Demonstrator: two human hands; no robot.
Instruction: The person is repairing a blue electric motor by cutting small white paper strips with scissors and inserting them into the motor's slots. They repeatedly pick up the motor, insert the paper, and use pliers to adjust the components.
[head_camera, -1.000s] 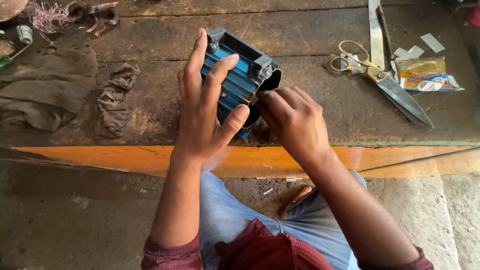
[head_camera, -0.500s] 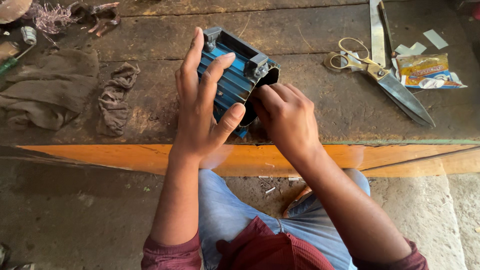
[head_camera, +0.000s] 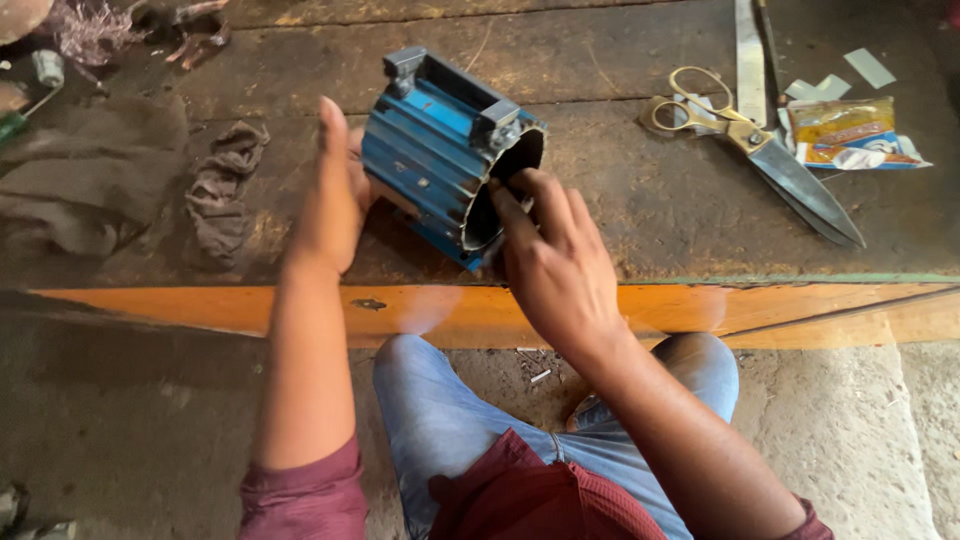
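Worn dark wooden counter (head_camera: 620, 210), orange front edge along mid-frame. On it: blue ribbed metal housing (head_camera: 440, 150) at upper centre, lying on its side; crumpled grey rag (head_camera: 225, 190) to its left; larger brown cloth (head_camera: 80, 190) at far left; scissors (head_camera: 760, 150) and a yellow packet (head_camera: 850, 135) at upper right.

- One blue ribbed motor housing (head_camera: 440, 155) at upper centre of the frame.
- Two hands on it: the left hand (head_camera: 333, 195) just left of centre, the right hand (head_camera: 555, 265) at centre.
- One pair of scissors (head_camera: 760, 150) at upper right.
- One snack packet (head_camera: 848, 133) at far upper right.
- Two rags: a small rag (head_camera: 222, 185) and a large cloth (head_camera: 85, 190), both at left.
- One wooden bench (head_camera: 650, 200) across the upper frame.
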